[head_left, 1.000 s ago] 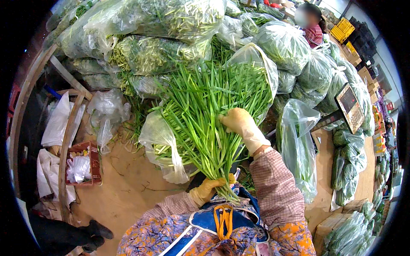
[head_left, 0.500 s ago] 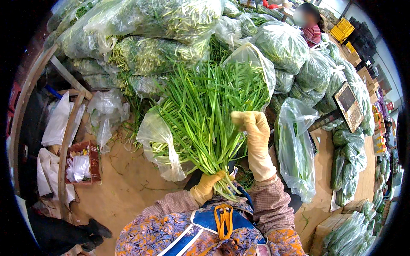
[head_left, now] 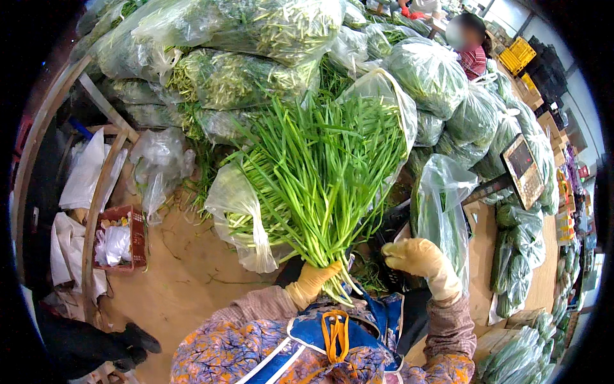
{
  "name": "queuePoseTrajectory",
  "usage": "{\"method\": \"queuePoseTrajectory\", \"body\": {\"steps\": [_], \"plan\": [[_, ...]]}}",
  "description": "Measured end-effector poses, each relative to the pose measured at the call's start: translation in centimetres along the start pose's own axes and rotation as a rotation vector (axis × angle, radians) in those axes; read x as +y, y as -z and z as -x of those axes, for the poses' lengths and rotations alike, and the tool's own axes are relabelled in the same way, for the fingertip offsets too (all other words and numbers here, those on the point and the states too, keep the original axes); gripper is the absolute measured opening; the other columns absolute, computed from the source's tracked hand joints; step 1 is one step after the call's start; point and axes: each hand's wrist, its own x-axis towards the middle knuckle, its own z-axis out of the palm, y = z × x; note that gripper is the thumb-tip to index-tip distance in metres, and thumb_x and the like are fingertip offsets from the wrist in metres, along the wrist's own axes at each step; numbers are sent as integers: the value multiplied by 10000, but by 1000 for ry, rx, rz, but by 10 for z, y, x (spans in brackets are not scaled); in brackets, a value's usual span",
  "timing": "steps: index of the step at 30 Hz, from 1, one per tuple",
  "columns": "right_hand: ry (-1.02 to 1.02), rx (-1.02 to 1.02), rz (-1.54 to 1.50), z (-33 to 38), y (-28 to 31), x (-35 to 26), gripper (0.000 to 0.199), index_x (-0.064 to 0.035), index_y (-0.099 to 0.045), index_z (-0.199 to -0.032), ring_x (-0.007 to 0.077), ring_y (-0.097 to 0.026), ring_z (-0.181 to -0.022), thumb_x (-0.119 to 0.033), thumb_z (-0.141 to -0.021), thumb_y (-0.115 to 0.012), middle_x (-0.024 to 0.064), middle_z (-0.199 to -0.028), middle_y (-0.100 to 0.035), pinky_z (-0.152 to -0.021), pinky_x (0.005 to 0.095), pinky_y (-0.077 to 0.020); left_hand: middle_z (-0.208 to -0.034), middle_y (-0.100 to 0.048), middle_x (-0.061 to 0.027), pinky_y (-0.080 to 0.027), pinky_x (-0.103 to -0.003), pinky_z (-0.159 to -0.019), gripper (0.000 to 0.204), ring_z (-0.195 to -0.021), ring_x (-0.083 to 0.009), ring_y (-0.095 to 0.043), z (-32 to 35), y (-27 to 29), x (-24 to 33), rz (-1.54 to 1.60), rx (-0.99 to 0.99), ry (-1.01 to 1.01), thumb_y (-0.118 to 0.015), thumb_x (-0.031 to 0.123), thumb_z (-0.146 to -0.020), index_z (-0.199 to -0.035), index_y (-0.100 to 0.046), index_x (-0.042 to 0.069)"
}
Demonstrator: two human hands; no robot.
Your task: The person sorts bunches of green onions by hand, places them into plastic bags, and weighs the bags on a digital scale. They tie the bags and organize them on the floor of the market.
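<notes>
My left hand [head_left: 314,283], in a pale yellow glove, is closed round the stem ends of a large bunch of garlic chives [head_left: 320,185]. The long green leaves fan out away from me, and the pale cut ends stick out below my fist. My right hand [head_left: 422,261], gloved alike, is apart from the bunch on its right, with its fingers curled in. Whether anything small is between those fingers cannot be made out. Under and behind the leaves lies an open clear plastic bag [head_left: 240,214] holding more greens. A long clear bag of greens [head_left: 441,205] stands beyond my right hand.
Filled bags of greens [head_left: 256,77] are piled along the far side. A scale display [head_left: 523,168] stands at the right. Left are a wooden frame [head_left: 102,211], a red-brown crate [head_left: 137,240] and crumpled plastic bags [head_left: 160,169]. A person in red [head_left: 472,61] is far right.
My right hand has moved away from the chive leaves, down and to the right, its fingers still curled. My left hand keeps its grip on the bunch at about the same place.
</notes>
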Motion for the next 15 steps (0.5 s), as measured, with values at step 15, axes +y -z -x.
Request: {"method": "queuePoseTrajectory", "body": {"steps": [15], "plan": [[-178, 621, -171, -236, 58, -76, 478, 0, -608, -852, 322, -617, -844, -462, -731, -627, 181, -874, -631, -757, 392, -485, -895, -618, -28, -469, -277, -721, 257, -811, -121, -566, 3, 7, -11, -169, 9, -49, -678, 72, -747, -985, -596, 21]]}}
